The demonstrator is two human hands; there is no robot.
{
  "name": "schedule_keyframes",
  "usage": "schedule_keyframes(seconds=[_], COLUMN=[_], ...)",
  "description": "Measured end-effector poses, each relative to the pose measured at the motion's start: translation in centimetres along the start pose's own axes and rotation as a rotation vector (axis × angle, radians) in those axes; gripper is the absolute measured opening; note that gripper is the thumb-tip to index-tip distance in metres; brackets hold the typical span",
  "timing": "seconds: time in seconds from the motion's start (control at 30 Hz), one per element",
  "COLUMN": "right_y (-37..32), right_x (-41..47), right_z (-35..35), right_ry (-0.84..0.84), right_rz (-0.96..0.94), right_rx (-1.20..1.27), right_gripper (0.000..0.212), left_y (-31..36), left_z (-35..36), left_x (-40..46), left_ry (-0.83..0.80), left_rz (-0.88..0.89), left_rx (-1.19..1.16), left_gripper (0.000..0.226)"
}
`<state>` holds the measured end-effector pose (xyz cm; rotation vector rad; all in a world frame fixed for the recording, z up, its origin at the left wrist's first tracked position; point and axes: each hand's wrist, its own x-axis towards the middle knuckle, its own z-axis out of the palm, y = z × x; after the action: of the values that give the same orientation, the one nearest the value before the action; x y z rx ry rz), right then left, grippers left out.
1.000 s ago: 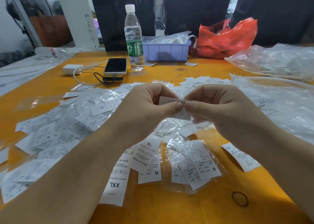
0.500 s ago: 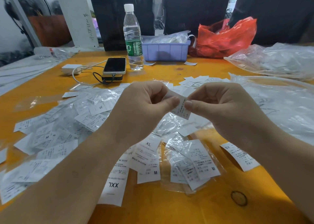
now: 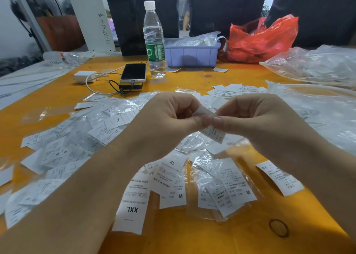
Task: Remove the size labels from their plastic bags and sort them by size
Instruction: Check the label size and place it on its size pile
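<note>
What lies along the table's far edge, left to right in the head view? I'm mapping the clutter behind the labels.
White charger → phone → water bottle → purple bin → red plastic bag → clear plastic bags.

Water bottle [image 3: 154, 40], phone [image 3: 133, 73], charger [image 3: 84, 76]

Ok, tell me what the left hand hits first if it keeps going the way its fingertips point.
Most likely the right hand: the left hand points rightward, fingertips nearly meeting it across the pinched label.
</note>
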<state>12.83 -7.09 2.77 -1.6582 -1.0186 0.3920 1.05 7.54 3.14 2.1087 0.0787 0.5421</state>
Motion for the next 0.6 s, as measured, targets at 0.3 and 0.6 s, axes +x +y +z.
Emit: schedule_keyframes(seconds=[0.3, 0.6], right_y=[-0.3, 0.0], right_x=[-0.1, -0.1], right_z=[-0.1, -0.1], right_ry=[0.034, 0.012], right_rz=[-0.015, -0.016], right_rx=[0.120, 0.132], right_gripper=[0.024, 0.029], left_y=[-0.7, -0.6], left_z=[0.2, 1.1], left_x=[0.3, 0.1], left_ry=[0.066, -0.025], left_rz=[-0.122, -0.109], left_rx=[-0.128, -0.056], left_gripper=[0.019, 0.024])
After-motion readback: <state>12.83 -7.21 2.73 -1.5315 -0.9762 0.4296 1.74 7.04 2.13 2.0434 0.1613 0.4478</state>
